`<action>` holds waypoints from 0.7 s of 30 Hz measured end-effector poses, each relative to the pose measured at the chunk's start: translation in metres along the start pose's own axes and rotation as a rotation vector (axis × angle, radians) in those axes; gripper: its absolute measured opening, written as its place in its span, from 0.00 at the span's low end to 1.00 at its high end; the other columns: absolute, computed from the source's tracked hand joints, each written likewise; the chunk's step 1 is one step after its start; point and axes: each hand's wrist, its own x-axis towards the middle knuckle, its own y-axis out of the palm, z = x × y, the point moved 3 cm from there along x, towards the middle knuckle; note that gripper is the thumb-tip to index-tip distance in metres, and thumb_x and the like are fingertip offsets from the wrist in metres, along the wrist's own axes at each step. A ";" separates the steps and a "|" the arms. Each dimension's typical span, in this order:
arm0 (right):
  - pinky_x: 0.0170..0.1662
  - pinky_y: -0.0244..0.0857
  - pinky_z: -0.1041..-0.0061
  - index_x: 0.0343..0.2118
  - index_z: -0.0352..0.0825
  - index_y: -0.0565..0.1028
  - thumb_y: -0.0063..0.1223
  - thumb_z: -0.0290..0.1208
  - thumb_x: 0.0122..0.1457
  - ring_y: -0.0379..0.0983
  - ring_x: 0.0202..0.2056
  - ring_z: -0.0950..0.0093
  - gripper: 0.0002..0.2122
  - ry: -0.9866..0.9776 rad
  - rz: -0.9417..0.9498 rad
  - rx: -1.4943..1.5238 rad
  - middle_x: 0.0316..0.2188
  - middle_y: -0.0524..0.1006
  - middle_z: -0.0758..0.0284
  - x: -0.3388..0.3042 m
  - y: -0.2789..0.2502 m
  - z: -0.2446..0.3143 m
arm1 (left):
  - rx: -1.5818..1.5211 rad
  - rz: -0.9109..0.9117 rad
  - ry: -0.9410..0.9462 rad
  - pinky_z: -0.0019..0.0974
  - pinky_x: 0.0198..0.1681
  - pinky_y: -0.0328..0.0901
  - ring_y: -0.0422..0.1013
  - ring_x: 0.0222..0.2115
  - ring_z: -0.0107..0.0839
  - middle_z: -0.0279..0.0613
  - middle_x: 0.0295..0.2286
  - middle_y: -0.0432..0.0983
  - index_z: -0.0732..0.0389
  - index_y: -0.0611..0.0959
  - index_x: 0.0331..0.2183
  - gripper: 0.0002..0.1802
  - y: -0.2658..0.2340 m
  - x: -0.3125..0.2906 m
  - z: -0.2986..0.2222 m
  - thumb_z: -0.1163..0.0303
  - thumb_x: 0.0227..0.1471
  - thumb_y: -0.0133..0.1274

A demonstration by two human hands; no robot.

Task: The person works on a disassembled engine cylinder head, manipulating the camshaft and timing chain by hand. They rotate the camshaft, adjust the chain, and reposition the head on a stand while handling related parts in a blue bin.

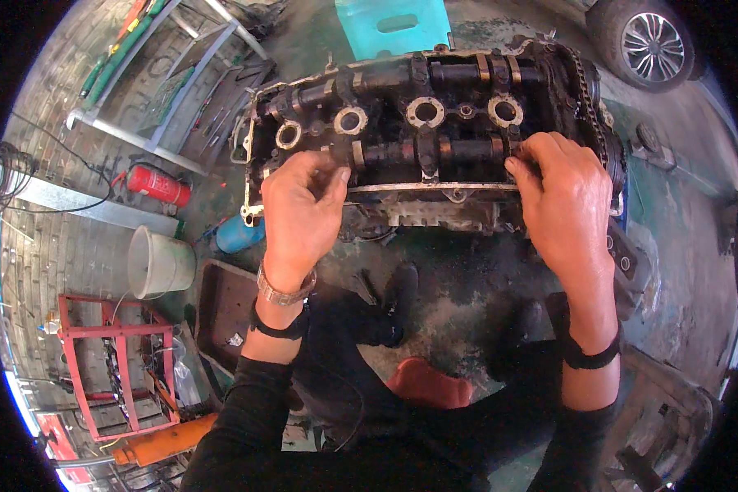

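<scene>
A dark, oily engine cylinder head (435, 188) lies across the upper middle with its top uncovered. Its near camshaft (467, 151) and far camshaft (385, 78) run from left to right, with several round light-rimmed spark plug holes (425, 111) between them. At the left end of the near camshaft, my left hand (303, 205) has thumb and fingers curled together. My right hand (567, 197) is bent in a pinch over the right part of that camshaft, close to the timing chain (587, 90). Whatever either set of fingertips grips is hidden beneath the hands.
A turquoise stool (394, 45) stands beyond the engine, and a wheel (652, 47) at far right. On the left are a fire extinguisher (157, 185), a white bucket (162, 262), a brown tray (221, 316) and a red metal frame (115, 332). A red seat (430, 384) shows below me.
</scene>
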 end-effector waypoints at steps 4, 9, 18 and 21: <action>0.35 0.66 0.59 0.26 0.36 0.74 0.62 0.28 0.49 0.73 0.30 0.57 0.07 -0.009 -0.006 0.000 0.25 0.75 0.62 0.000 0.000 0.000 | -0.013 0.022 -0.002 0.31 0.26 0.65 0.70 0.21 0.26 0.43 0.23 0.78 0.68 0.82 0.31 0.06 -0.002 0.001 -0.002 0.80 0.47 0.62; 0.35 0.65 0.59 0.27 0.36 0.74 0.62 0.29 0.50 0.73 0.30 0.57 0.07 -0.012 -0.007 -0.004 0.25 0.75 0.62 0.000 -0.001 0.001 | -0.044 0.026 0.017 0.33 0.25 0.65 0.69 0.20 0.28 0.44 0.22 0.77 0.68 0.81 0.30 0.08 -0.003 0.000 -0.001 0.78 0.46 0.64; 0.36 0.64 0.59 0.28 0.33 0.74 0.61 0.25 0.52 0.71 0.31 0.54 0.06 0.037 0.037 0.039 0.27 0.76 0.60 -0.001 -0.001 -0.001 | 0.020 -0.003 -0.017 0.35 0.25 0.64 0.70 0.20 0.33 0.46 0.21 0.75 0.67 0.81 0.26 0.09 0.001 0.002 0.003 0.75 0.46 0.65; 0.36 0.64 0.59 0.28 0.33 0.74 0.61 0.25 0.52 0.71 0.31 0.54 0.06 0.030 0.027 0.045 0.27 0.76 0.60 -0.001 0.000 -0.001 | 0.048 -0.005 0.023 0.35 0.26 0.64 0.71 0.20 0.35 0.46 0.22 0.75 0.66 0.81 0.27 0.07 0.000 0.001 -0.002 0.77 0.46 0.65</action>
